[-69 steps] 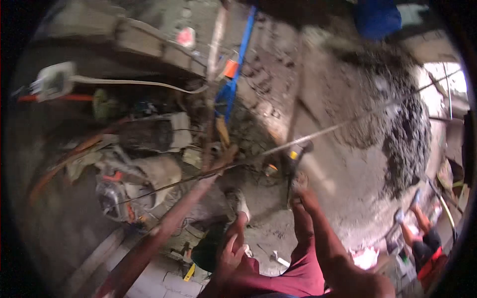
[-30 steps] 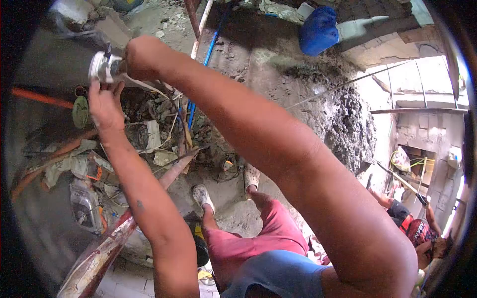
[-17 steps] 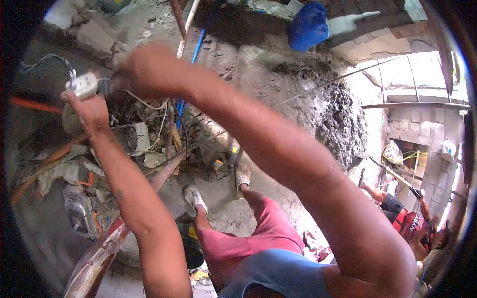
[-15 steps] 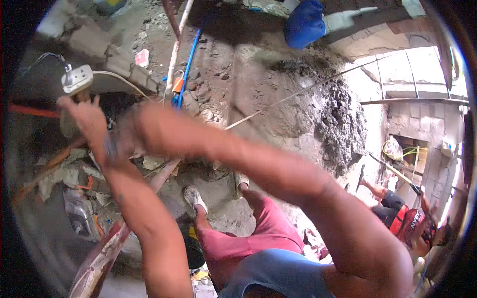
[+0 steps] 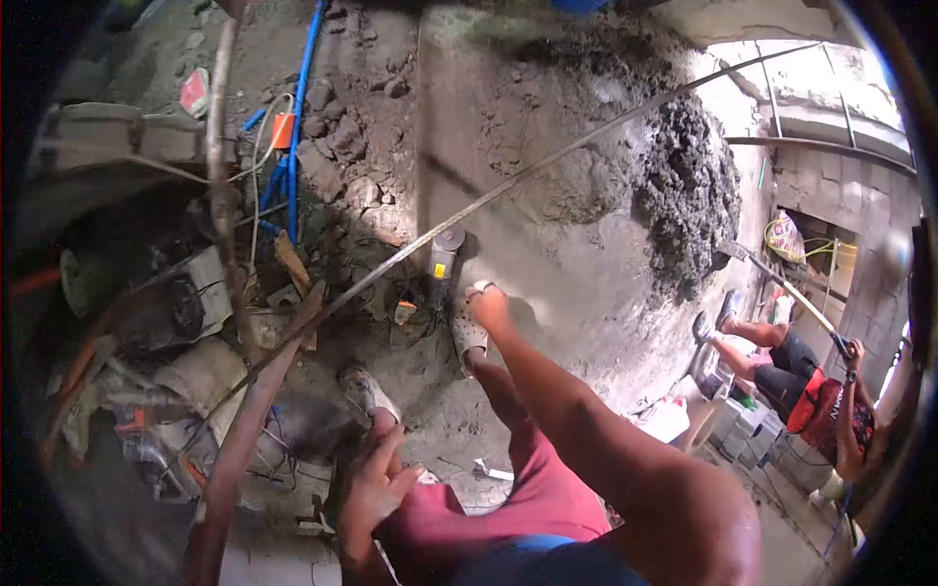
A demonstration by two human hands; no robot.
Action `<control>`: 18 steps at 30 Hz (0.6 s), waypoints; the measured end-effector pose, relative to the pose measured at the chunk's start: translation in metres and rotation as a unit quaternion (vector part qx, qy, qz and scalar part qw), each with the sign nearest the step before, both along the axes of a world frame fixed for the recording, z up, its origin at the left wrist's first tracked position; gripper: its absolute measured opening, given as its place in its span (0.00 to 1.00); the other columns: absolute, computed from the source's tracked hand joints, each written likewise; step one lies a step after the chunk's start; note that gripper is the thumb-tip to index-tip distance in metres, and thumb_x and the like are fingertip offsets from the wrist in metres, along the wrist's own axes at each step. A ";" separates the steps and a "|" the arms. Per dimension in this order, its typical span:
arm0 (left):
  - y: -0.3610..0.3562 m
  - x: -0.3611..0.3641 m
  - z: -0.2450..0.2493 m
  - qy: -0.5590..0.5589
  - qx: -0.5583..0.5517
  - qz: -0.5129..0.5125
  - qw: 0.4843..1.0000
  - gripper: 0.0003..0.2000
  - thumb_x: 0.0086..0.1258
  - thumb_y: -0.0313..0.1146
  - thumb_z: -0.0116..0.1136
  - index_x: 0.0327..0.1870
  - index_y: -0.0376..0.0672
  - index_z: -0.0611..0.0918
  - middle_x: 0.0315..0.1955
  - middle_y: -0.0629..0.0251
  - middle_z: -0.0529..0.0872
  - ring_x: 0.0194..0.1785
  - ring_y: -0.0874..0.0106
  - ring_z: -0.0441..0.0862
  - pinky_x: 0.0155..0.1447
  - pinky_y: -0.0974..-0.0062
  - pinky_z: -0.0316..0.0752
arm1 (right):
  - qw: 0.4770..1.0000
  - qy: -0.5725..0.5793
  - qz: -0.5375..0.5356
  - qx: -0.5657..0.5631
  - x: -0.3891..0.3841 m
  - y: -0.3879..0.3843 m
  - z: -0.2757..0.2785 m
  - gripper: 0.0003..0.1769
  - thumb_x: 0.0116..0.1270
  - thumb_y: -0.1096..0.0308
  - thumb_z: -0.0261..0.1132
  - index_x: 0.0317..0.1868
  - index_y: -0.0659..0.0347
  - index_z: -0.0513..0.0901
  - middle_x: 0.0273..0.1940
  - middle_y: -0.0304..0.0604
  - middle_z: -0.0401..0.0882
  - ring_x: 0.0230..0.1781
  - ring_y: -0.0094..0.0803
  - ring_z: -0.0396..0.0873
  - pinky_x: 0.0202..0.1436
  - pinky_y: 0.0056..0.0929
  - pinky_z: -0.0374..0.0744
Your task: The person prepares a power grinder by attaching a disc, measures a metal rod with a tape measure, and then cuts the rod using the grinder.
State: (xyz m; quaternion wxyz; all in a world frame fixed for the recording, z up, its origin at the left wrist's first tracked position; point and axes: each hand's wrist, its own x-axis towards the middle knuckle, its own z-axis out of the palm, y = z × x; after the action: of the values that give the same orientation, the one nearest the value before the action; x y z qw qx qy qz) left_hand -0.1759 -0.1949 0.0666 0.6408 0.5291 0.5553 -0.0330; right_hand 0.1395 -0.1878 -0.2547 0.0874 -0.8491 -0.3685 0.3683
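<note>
My right hand [image 5: 486,305] reaches down over the pale perforated clog [image 5: 468,327] on my foot, its fingers curled. What is in them, if anything, is hidden. Just beside it on the ground is a grey tool with a round disc and a yellow label, apparently an angle grinder [image 5: 442,266]. A small dark object with an orange part [image 5: 405,311] lies a little to the left of that. My left hand [image 5: 376,483] is by my knee, fingers stretched out and loose, with nothing seen in it.
A long thin bar [image 5: 557,156] crosses diagonally before me. Worn pipes [image 5: 234,439] and a blue pipe [image 5: 301,127] stand left. Wet mortar [image 5: 689,195] is heaped at right, where a co-worker [image 5: 826,410] handles a long-handled shovel [image 5: 796,298]. Rubble [image 5: 342,146] covers the ground.
Both hands have left the area by the white power outlet at left. My right hand has swung down to my foot, my left back to my knee. The view has shifted.
</note>
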 end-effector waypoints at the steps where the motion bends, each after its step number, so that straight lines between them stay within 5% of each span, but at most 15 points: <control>1: -0.025 -0.004 -0.031 0.032 0.011 -0.034 0.999 0.30 0.64 0.36 0.73 0.66 0.39 0.76 0.62 0.53 0.83 0.66 0.62 0.80 0.69 0.66 0.72 | 0.999 0.008 -0.021 -0.049 -0.002 0.010 -0.038 0.20 0.66 0.52 0.67 0.41 0.63 0.85 0.43 0.59 0.86 0.49 0.58 0.83 0.54 0.49 0.80; 2: -0.040 -0.012 -0.054 -0.006 -0.036 0.010 0.999 0.31 0.64 0.37 0.72 0.67 0.37 0.75 0.70 0.45 0.73 0.74 0.51 0.70 0.72 0.61 0.68 | 0.994 0.018 -0.043 -0.099 -0.008 0.016 -0.073 0.23 0.64 0.50 0.67 0.45 0.64 0.85 0.51 0.61 0.85 0.55 0.61 0.82 0.58 0.51 0.79; 4: -0.040 -0.010 -0.084 -0.001 -0.091 0.072 0.993 0.29 0.66 0.37 0.70 0.67 0.38 0.75 0.71 0.46 0.73 0.75 0.53 0.70 0.73 0.62 0.68 | 0.995 0.006 -0.061 -0.075 -0.023 0.026 -0.109 0.29 0.60 0.48 0.70 0.51 0.65 0.82 0.50 0.67 0.83 0.55 0.63 0.81 0.60 0.53 0.79; 5: -0.037 -0.009 -0.091 0.004 -0.141 0.139 0.980 0.28 0.69 0.37 0.68 0.67 0.38 0.75 0.72 0.46 0.72 0.75 0.56 0.70 0.73 0.62 0.67 | 0.986 -0.019 -0.156 -0.053 -0.033 0.038 -0.109 0.33 0.59 0.48 0.72 0.56 0.65 0.80 0.54 0.68 0.81 0.59 0.62 0.79 0.62 0.52 0.77; 6: -0.026 -0.007 -0.091 0.047 -0.142 0.123 0.981 0.23 0.73 0.37 0.63 0.66 0.40 0.76 0.67 0.48 0.78 0.71 0.59 0.75 0.70 0.62 0.70 | 0.978 -0.118 -0.173 0.009 -0.041 0.045 -0.112 0.36 0.57 0.48 0.75 0.60 0.63 0.78 0.60 0.65 0.78 0.63 0.62 0.75 0.66 0.50 0.75; 9: -0.034 -0.019 -0.162 0.020 -0.068 0.117 0.991 0.20 0.74 0.36 0.62 0.65 0.41 0.78 0.60 0.49 0.84 0.63 0.58 0.82 0.65 0.62 0.75 | 0.968 -0.154 -0.173 0.098 -0.034 0.065 -0.129 0.35 0.56 0.50 0.76 0.61 0.60 0.79 0.60 0.61 0.76 0.64 0.60 0.72 0.68 0.52 0.72; 10: -0.031 -0.012 -0.183 0.047 -0.050 0.147 0.987 0.20 0.74 0.35 0.62 0.64 0.39 0.79 0.53 0.51 0.87 0.57 0.59 0.85 0.61 0.63 0.77 | 0.973 -0.159 -0.132 0.103 -0.025 0.075 -0.124 0.33 0.58 0.50 0.75 0.59 0.59 0.80 0.58 0.58 0.77 0.62 0.57 0.73 0.67 0.52 0.72; 12: -0.021 -0.015 -0.249 0.048 -0.055 0.086 0.994 0.28 0.75 0.38 0.62 0.72 0.36 0.71 0.58 0.54 0.84 0.63 0.62 0.80 0.70 0.64 0.70 | 0.975 -0.167 -0.089 0.112 -0.013 0.089 -0.117 0.30 0.59 0.51 0.75 0.58 0.58 0.81 0.57 0.55 0.78 0.60 0.55 0.74 0.65 0.53 0.72; 14: -0.016 0.003 -0.309 0.010 -0.021 0.139 0.990 0.29 0.76 0.40 0.61 0.73 0.37 0.69 0.62 0.52 0.82 0.67 0.62 0.78 0.70 0.65 0.71 | 0.971 -0.167 0.169 0.034 -0.001 0.100 -0.110 0.23 0.61 0.51 0.73 0.52 0.55 0.84 0.52 0.48 0.80 0.57 0.49 0.76 0.61 0.50 0.74; 17: 0.020 0.037 -0.370 -0.036 -0.045 0.174 0.983 0.33 0.76 0.42 0.63 0.76 0.38 0.66 0.68 0.49 0.77 0.70 0.61 0.75 0.69 0.65 0.72 | 0.941 -0.217 0.256 0.038 0.005 0.110 -0.114 0.20 0.61 0.49 0.73 0.46 0.54 0.85 0.49 0.44 0.82 0.55 0.45 0.77 0.57 0.45 0.75; 18: 0.040 0.054 -0.378 -0.013 -0.050 0.070 0.996 0.34 0.75 0.43 0.63 0.76 0.38 0.65 0.70 0.47 0.74 0.72 0.60 0.74 0.70 0.64 0.71 | 0.932 -0.206 0.299 0.020 0.006 0.114 -0.115 0.19 0.62 0.51 0.71 0.44 0.56 0.84 0.46 0.45 0.83 0.53 0.45 0.77 0.58 0.45 0.75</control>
State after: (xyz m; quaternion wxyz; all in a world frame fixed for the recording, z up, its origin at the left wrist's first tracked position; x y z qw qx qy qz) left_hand -0.1217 -0.1545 -0.3114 0.6746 0.4563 0.5802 -0.0084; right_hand 0.1453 -0.0736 -0.3698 -0.0878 -0.7549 -0.6224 0.1875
